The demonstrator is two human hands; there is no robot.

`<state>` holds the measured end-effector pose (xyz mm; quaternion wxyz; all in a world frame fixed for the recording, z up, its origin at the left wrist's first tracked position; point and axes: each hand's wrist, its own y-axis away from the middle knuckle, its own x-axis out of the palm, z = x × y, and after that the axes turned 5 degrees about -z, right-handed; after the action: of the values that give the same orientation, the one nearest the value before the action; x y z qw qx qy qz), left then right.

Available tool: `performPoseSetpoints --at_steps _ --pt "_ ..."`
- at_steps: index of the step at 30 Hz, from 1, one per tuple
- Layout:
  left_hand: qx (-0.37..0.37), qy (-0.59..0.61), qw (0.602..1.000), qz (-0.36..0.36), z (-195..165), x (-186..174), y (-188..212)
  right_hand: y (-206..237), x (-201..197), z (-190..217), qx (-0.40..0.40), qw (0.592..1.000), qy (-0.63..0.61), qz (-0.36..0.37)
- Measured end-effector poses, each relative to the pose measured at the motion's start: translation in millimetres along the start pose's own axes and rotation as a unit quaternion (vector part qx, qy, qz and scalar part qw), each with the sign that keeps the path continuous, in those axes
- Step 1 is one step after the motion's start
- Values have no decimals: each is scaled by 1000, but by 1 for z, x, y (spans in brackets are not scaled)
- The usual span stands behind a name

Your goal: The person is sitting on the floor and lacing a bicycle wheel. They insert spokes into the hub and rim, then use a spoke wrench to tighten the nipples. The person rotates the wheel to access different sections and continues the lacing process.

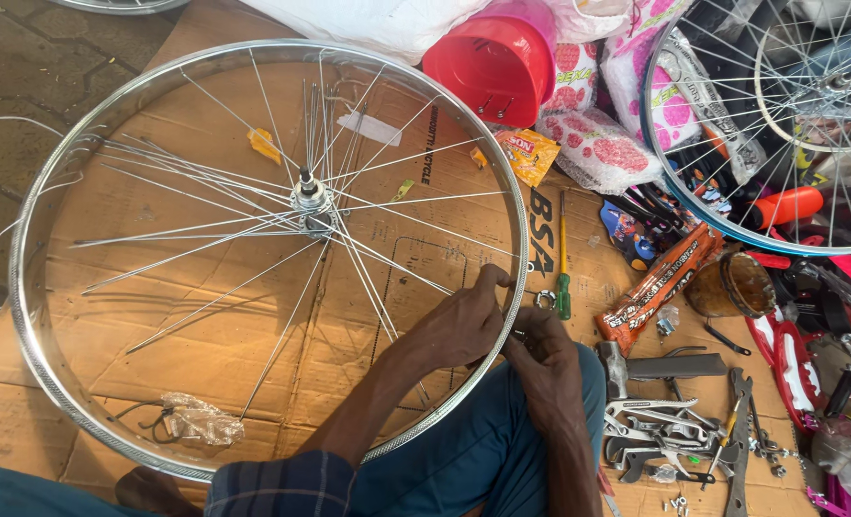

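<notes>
Small orange-yellow snack packet (pixel 529 153) on the flattened cardboard (pixel 253 364), near its far edge. Long orange-and-black tube-shaped package (pixel 657 284) slanted at the right edge. White-and-pink printed bags (pixel 598 144) beyond the far right corner. Crumpled clear wrapper (pixel 194 419) near the front edge.

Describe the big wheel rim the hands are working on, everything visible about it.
The wheel rim is a large, shiny silver metal hoop lying flat on brown cardboard. Thin metal spokes fan from a central hub; many hang loose, unfastened at the rim. The left hand reaches inside the hoop, the right hand grips its outer edge, both at the near right side.
</notes>
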<state>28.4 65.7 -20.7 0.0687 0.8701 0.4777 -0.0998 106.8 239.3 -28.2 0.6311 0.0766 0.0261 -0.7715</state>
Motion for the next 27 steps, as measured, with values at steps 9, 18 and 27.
performPoseSetpoints --at_steps 9,18,27 --pt "48 20 998 -34 4 4 2 2 0 8 -20 999 44 11" --pt "-4 52 999 -10 3 2 2 1 0 10 9 998 58 5" --pt "60 39 996 -44 6 4 3 2 -2 10 4 996 87 12"
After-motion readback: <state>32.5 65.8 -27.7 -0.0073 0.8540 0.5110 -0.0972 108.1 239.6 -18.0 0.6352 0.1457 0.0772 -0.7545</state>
